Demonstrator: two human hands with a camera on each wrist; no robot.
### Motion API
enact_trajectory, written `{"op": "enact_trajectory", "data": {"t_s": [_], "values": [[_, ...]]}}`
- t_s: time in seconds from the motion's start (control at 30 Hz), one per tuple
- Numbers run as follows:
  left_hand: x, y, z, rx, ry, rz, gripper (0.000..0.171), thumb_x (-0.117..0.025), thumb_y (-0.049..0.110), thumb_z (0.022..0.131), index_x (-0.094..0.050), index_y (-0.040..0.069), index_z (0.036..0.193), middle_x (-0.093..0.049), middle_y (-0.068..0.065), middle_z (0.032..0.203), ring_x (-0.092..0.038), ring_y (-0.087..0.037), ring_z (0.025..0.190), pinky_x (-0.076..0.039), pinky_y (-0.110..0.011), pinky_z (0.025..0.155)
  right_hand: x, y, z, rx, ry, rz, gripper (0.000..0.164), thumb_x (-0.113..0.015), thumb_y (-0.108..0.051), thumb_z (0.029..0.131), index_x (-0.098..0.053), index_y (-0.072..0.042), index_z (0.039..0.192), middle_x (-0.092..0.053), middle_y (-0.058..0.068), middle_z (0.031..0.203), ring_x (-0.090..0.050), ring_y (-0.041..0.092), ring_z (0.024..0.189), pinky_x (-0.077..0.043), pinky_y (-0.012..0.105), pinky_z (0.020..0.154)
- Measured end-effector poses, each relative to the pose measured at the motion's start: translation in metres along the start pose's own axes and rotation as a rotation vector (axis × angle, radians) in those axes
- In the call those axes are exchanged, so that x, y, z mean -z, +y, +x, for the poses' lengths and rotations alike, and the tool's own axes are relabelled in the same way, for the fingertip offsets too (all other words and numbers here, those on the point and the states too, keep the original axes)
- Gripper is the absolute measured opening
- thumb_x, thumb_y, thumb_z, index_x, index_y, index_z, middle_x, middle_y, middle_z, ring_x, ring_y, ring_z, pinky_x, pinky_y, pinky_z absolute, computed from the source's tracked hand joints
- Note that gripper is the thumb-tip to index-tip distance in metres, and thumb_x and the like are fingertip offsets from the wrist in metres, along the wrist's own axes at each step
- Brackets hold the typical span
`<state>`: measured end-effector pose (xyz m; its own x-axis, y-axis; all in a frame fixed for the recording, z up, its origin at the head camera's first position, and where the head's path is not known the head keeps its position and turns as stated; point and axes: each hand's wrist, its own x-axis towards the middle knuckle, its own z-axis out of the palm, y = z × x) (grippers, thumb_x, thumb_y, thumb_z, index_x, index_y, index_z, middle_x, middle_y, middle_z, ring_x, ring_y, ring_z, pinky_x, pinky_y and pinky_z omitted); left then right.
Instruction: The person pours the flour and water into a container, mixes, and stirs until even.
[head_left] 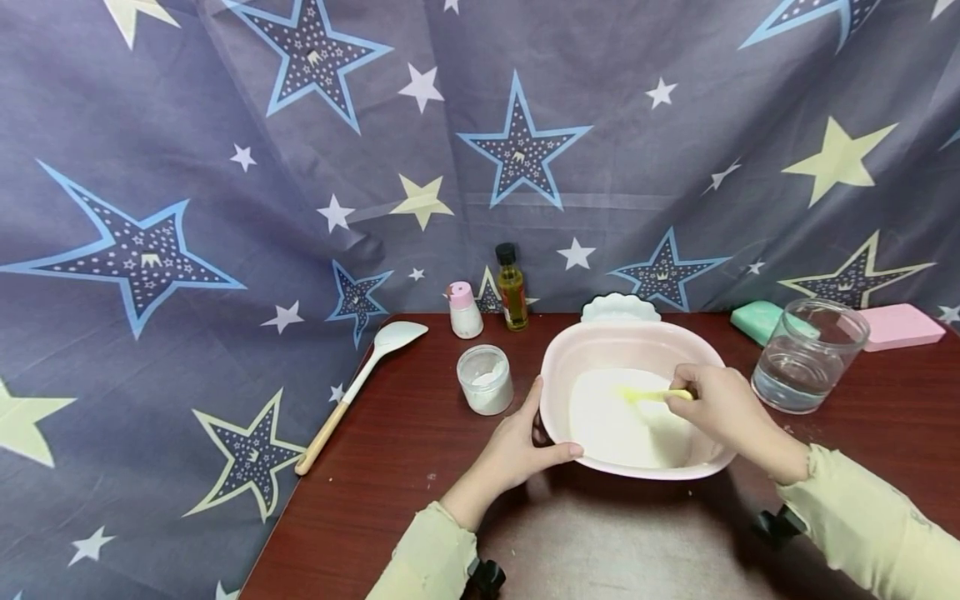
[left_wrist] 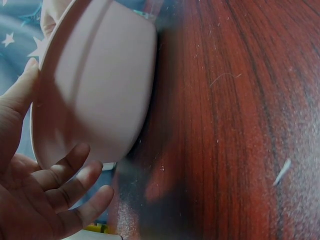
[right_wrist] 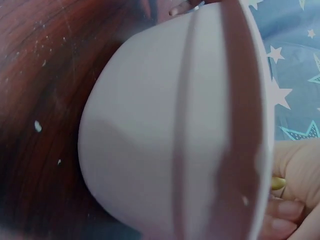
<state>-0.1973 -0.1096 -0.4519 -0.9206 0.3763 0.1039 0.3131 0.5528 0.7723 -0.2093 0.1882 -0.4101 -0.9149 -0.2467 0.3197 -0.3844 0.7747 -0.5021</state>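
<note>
Pinched one yellow spoon (head_left: 663, 395) in the curled right grip (head_left: 717, 406), inside one pink basin (head_left: 607, 344) on the desk (head_left: 405, 458). Braced basin at eight o'clock with loosely spread left grip (head_left: 512, 446). Judged basin stiff, weighty, best held by opposite rims; spoon light. Counted around it: one jar (head_left: 489, 397) at nine, two bottles (head_left: 513, 298) at ten, one glass (head_left: 793, 385) toward three.

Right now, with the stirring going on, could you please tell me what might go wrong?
The right hand works close to the glass of clear liquid; a wide swing might knock it.
The left hand touches only one end of the pink bowl, which could turn or slide under hard stirring.
A brisk stroke of the yellow utensil might splash the white contents over the rim.
</note>
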Motion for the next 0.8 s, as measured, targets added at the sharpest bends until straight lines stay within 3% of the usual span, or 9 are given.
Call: {"op": "enact_trajectory", "data": {"t_s": [0.37, 0.8], "values": [[0.0, -0.002, 0.001, 0.005, -0.002, 0.006, 0.11, -0.08, 0.048, 0.076, -0.014, 0.014, 0.158, -0.058, 0.006, 0.088, -0.059, -0.016, 0.08, -0.046, -0.023, 0.068, 0.027, 0.011, -0.011, -0.077, -0.057, -0.078, 0.022, -0.069, -0.008, 0.075, -0.053, -0.016, 0.063, -0.042, -0.006, 0.056, -0.038, 0.013, 0.053, -0.028, 0.029, 0.05], [0.0, -0.001, 0.0, 0.016, -0.013, -0.017, 0.11, -0.081, 0.045, 0.077, -0.014, 0.012, 0.157, -0.061, 0.004, 0.087, -0.062, -0.019, 0.081, -0.047, -0.022, 0.07, 0.038, 0.005, -0.017, -0.065, -0.117, -0.16, 0.022, -0.068, -0.009, 0.073, -0.053, -0.019, 0.061, -0.042, -0.007, 0.055, -0.04, 0.013, 0.053, -0.03, 0.031, 0.052]]}}
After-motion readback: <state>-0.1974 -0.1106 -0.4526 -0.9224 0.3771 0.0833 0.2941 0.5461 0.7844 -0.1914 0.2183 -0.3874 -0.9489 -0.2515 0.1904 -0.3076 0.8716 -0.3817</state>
